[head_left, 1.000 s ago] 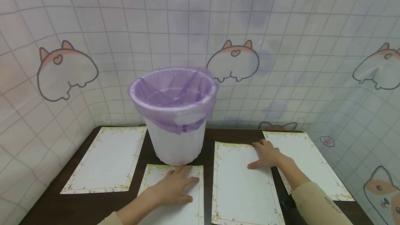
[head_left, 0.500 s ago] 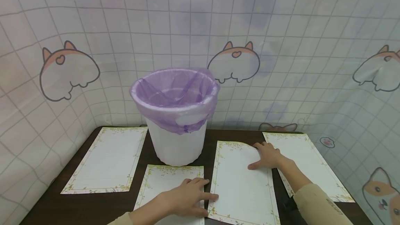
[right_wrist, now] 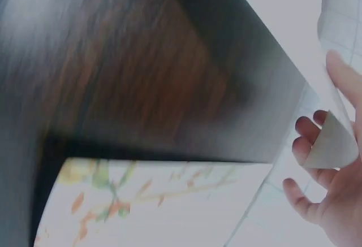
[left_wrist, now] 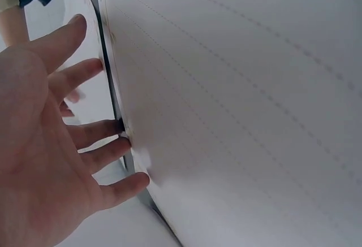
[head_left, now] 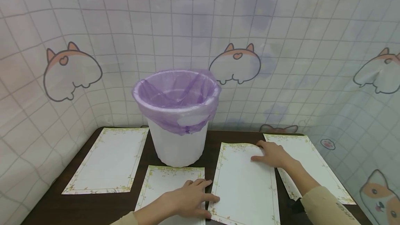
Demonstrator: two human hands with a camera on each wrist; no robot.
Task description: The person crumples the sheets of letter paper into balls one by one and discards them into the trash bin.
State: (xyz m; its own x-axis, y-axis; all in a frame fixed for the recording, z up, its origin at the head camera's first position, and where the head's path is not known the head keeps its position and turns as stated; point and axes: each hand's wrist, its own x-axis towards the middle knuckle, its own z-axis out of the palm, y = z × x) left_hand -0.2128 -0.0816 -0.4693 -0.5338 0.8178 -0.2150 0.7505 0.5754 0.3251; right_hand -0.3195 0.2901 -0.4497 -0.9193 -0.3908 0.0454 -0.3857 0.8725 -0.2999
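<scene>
My right hand [head_left: 274, 153] holds the top right corner of a white sheet of paper [head_left: 245, 186] with a yellow-green floral border. In the right wrist view that corner [right_wrist: 334, 145] bends between the thumb and the curled fingers. My left hand [head_left: 191, 197] spreads its fingers over the right side of another bordered sheet [head_left: 167, 180], its fingertips at the first sheet's lower left edge. In the left wrist view the left hand [left_wrist: 51, 151] is palm toward the camera, its fingers loosely extended along a paper edge.
A white bin [head_left: 178, 148] with a purple liner bag [head_left: 187, 122] stands at the back of the dark table [head_left: 97, 211]. One more sheet [head_left: 106, 162] lies at the left, another [head_left: 312, 169] at the right. A patterned curtain [head_left: 281, 16] surrounds the table.
My left hand has moved right, from the front middle sheet to the neighbouring sheet's lower left edge. That neighbouring sheet has turned slightly clockwise, its top edge shifting right. The right hand stays at its corner.
</scene>
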